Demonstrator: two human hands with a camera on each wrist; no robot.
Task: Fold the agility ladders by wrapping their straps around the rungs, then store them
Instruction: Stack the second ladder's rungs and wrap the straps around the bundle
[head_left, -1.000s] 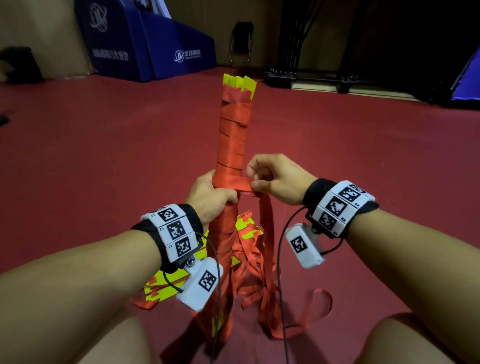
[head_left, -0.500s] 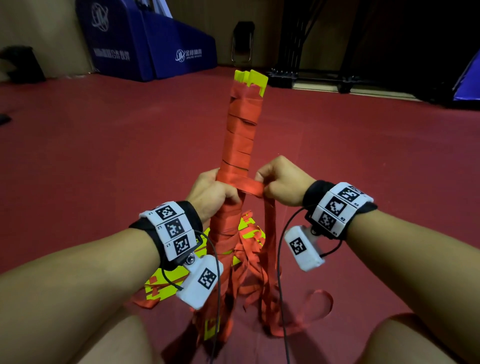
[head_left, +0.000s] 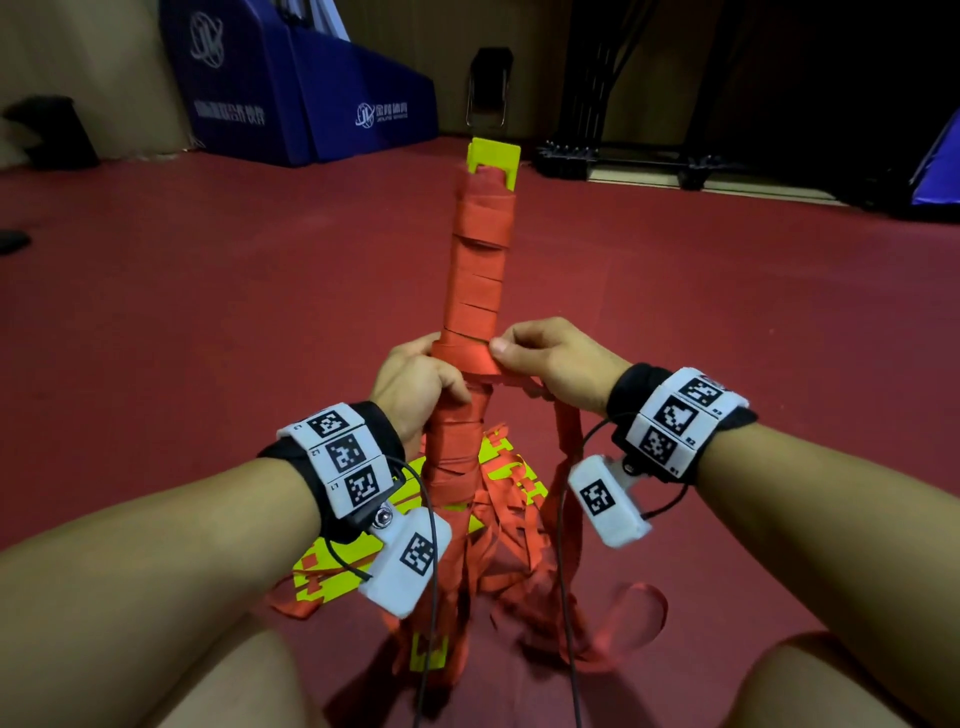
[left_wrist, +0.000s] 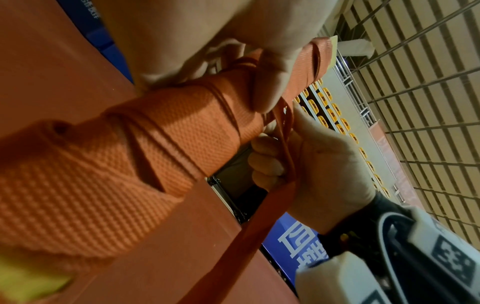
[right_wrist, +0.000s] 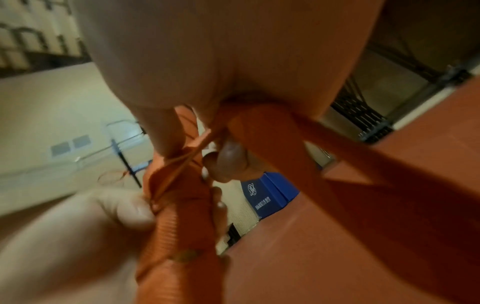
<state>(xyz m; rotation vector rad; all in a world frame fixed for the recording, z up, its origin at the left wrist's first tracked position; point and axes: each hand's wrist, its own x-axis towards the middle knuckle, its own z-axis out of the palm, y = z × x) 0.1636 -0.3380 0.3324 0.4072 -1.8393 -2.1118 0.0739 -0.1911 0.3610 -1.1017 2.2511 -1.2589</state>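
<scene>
While the left hand (head_left: 421, 384) grips the upright bundle (head_left: 475, 306), the right hand (head_left: 550, 369) pinches the strap (head_left: 485, 366) crossing it.

The red strap (left_wrist: 85, 174) wound round the bundle is woven webbing, matt with a coarse ribbed weave, the yellow rungs (head_left: 493, 156) look like smooth hard plastic, and the red floor (head_left: 208, 312) is a matt, even surface.
</scene>
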